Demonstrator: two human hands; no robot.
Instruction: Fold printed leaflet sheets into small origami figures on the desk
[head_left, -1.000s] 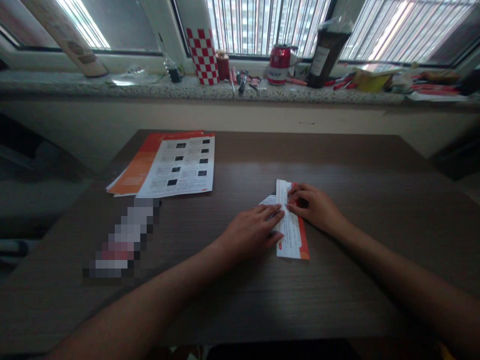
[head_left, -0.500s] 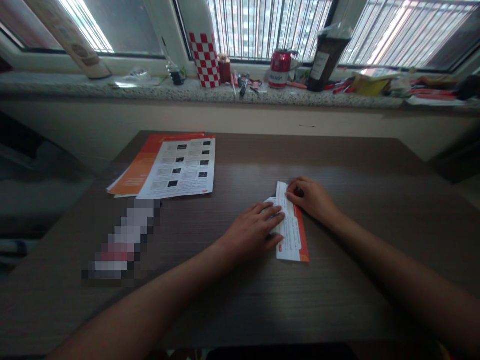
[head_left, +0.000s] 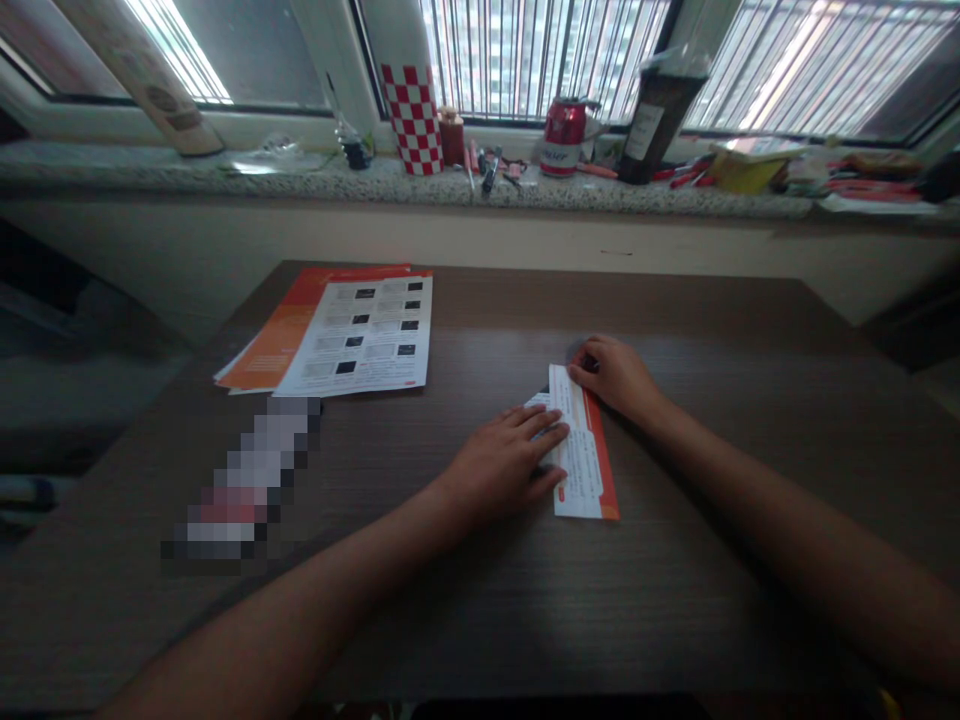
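Observation:
A folded paper sheet, white with small print and an orange right edge, lies on the table right of centre. Flat across its left side rests my left hand, fingers stretched out and spread. My right hand is at the sheet's far right corner, with thumb and fingertips closed together on the edge. Another layer of the paper sticks out on the left, partly hidden under my left hand.
A stack of orange and white printed sheets lies at the table's far left. Nearer stands a blurred-out item. Along the windowsill are a red checkered container, a red can and a dark cup.
My right hand has slid slightly away from me and left, up to the sheet's far corner. My left hand has stayed in place on the paper.

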